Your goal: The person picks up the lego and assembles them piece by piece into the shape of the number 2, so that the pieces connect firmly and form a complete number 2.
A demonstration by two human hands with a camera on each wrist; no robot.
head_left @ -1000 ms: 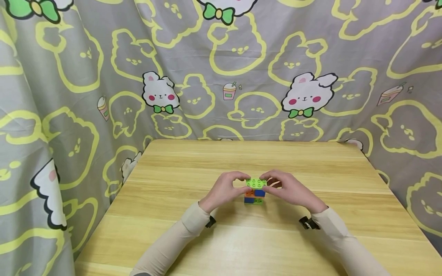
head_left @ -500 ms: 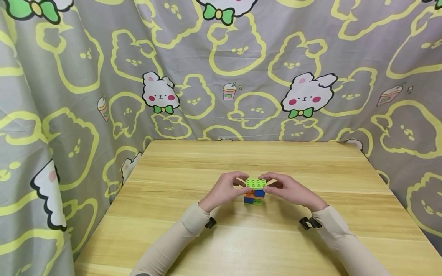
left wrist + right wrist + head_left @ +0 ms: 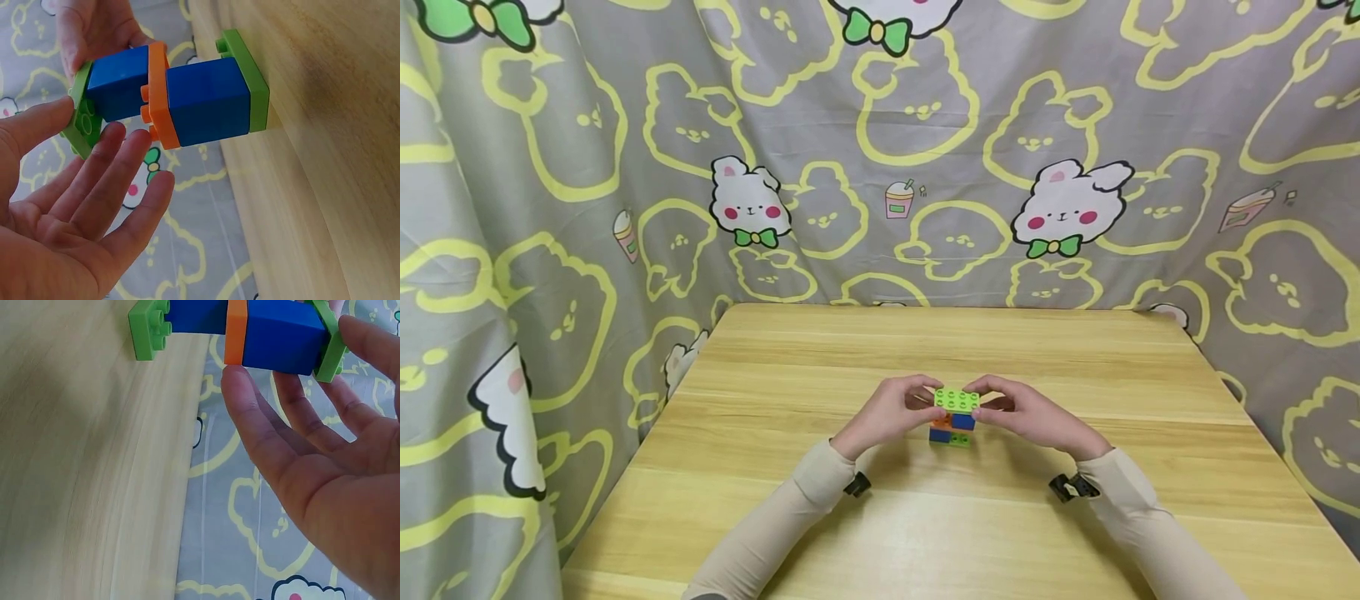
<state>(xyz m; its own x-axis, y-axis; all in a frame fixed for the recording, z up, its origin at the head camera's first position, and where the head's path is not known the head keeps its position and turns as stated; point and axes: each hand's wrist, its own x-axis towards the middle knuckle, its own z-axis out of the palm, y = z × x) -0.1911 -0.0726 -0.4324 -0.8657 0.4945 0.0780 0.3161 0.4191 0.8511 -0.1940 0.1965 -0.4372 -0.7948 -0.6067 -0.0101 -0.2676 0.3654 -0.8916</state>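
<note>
A small stack of toy building bricks stands on the table in the head view. From the bottom come a thin green brick (image 3: 257, 94), a blue brick (image 3: 209, 103) on its left part, a thin orange brick (image 3: 161, 94) and another blue brick (image 3: 284, 337) toward the right. On top lies a thin green studded brick (image 3: 957, 400), slightly tilted against the upper blue one in the wrist views. My left hand (image 3: 883, 414) pinches its left end between thumb and fingers. The right end is pinched by my right hand (image 3: 1033, 415), whose lower fingers extend beside the stack.
The wooden table (image 3: 880, 533) reaches around the stack on all sides. A grey patterned curtain (image 3: 850, 125) hangs behind the table and along its left and right sides. Dark wrist-camera mounts sit under both wrists.
Both hands keep hold of the top green brick at nearly the same place. The fingers and that brick have shifted only slightly; the lower bricks stay put.
</note>
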